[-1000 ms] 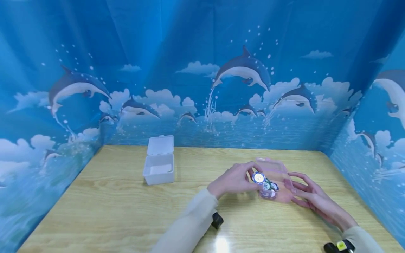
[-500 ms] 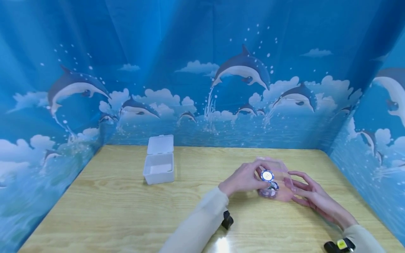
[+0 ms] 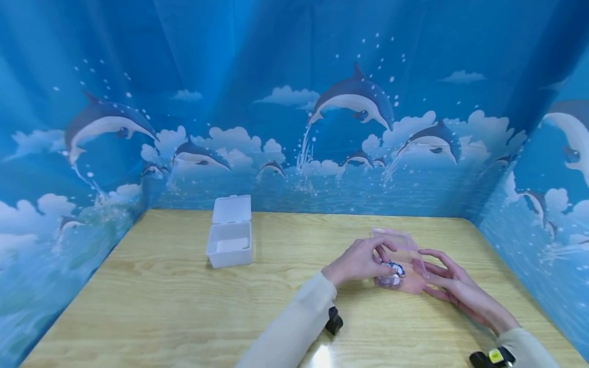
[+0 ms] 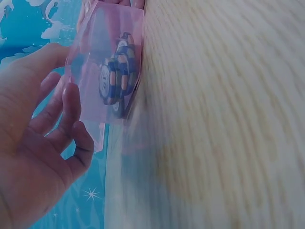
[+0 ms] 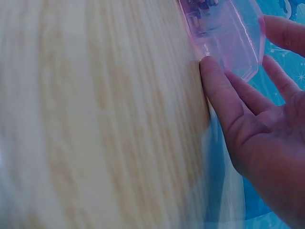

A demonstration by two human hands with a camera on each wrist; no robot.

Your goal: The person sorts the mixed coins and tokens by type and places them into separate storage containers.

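A translucent pink plastic box sits on the right of the table with its lid open behind it. Several blue, white and pink poker chips lie at its left end; the left wrist view shows the chips through the pink wall. Over that end is my left hand, thumb and index finger spread apart, with no chip visible between them. In its wrist view the left hand's other fingers hang loosely bent beside the box. My right hand rests nearly straight fingers against the box's right side.
A white lidded box stands open at the back left of the wooden table. Blue dolphin-print curtains enclose the back and sides. Dark wrist devices hang under the sleeves.
My left hand has moved right over the pink box and let go of the blue-rimmed poker chip it pinched. The right hand stays at the box's side.
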